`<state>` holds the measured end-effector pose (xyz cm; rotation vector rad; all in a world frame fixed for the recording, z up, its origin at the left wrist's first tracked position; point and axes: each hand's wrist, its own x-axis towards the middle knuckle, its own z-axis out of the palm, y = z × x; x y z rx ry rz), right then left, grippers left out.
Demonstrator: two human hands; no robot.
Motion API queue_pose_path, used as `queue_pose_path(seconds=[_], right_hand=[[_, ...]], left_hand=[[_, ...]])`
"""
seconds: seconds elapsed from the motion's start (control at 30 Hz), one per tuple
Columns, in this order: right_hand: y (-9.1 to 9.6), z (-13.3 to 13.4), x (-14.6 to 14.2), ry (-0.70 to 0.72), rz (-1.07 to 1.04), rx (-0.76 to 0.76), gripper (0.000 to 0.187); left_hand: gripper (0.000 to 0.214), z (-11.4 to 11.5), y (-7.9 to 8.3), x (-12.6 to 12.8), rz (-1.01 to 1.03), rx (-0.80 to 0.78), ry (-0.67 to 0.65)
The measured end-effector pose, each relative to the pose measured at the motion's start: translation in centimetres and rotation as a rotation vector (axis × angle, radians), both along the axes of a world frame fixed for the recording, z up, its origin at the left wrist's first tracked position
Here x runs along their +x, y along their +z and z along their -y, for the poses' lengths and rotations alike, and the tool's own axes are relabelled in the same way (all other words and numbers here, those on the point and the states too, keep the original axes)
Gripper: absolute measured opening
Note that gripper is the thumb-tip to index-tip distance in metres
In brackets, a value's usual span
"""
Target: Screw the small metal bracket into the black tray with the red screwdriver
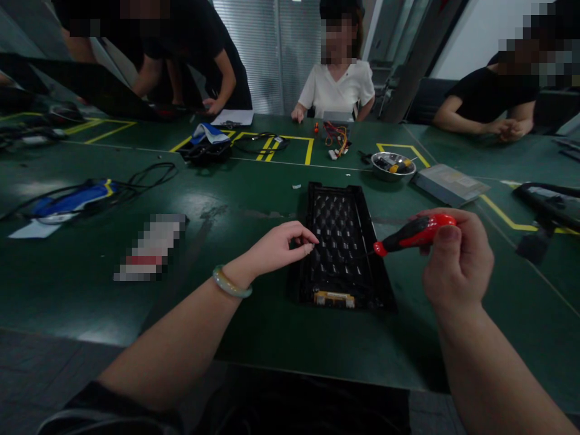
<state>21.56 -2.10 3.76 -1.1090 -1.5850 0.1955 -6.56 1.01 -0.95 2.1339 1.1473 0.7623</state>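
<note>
My right hand is wrapped round the red and black handle of a screwdriver, which points left. The screwdriver's thin dark shaft reaches over a black rectangular casing lying on the green table. Rows of raised cells fill the casing's middle, and a tan connector strip sits at its near end. At the casing's left edge is my left hand, thumb and fingertips close together in a pinch. Whatever they hold, if anything, is too small to make out. A jade-coloured bangle circles my left wrist.
Beyond the casing stand a metal bowl of tools, a grey metal box and coloured wires. A blue cable bundle and a blurred-out packet lie left. Several people are around the table's far side.
</note>
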Motion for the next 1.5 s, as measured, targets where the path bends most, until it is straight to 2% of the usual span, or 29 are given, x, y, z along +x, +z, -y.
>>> queue_pose_path(seconds=[0.1, 0.2, 0.27, 0.4, 0.53, 0.7, 0.83, 0.9, 1.0, 1.1, 1.2, 1.33, 1.5], right_hand=[[-0.8, -0.4, -0.4, 0.12, -0.16, -0.112, 0.029], [-1.5, -0.7, -0.8, 0.128, -0.065, -0.249, 0.048], [-1.9, -0.8, -1.0, 0.123, -0.094, -0.297, 0.044], [-2.1, -0.6, -1.6, 0.271, -0.299, -0.312, 0.033], [-2.3, -0.1, -2.2, 0.379, -0.314, -0.354, 0.031], [-2.3, 0.1, -2.6, 0.393, -0.354, -0.319, 0.029], [-1.7, -0.3, -2.2, 0.328, -0.463, -0.166, 0.023], [-1.5, -0.6, -1.8, 0.298, -0.505, -0.114, 0.021], [-1.5, -0.8, -1.5, 0.31, -0.536, -0.167, 0.021], [-1.8, -0.2, -1.8, 0.397, -0.521, -0.284, 0.023], [-1.9, 1.0, -2.5, 0.515, -0.458, -0.338, 0.023], [-1.6, 2.3, -3.0, 0.59, -0.391, -0.342, 0.024], [-1.4, 2.4, -3.0, 0.584, -0.383, -0.322, 0.023]], left_hand=[[0.018, 0.1, 0.2, 0.3, -0.081, 0.086, -0.056], [0.018, 0.1, 0.3, 0.4, -0.151, 0.129, -0.046], [0.02, 0.2, 0.5, 0.5, -0.18, 0.145, -0.029], [0.031, 0.4, 0.7, 0.8, -0.212, 0.176, -0.071], [0.034, 0.6, 0.8, 1.7, -0.308, 0.185, -0.112], [0.022, 0.5, 0.4, 2.4, -0.397, 0.171, -0.048], [0.021, 0.4, 0.2, 2.2, -0.396, 0.158, -0.013], [0.021, 0.4, 0.4, 1.9, -0.373, 0.137, -0.044], [0.02, 0.7, 1.2, 1.3, -0.325, 0.105, -0.15], [0.019, 1.2, 2.2, 0.5, -0.322, 0.077, -0.267], [0.023, 1.7, 2.9, 0.0, -0.352, 0.076, -0.318], [0.025, 1.9, 2.9, -0.1, -0.358, 0.085, -0.369], [0.023, 1.9, 2.5, 0.1, -0.344, 0.08, -0.412]])
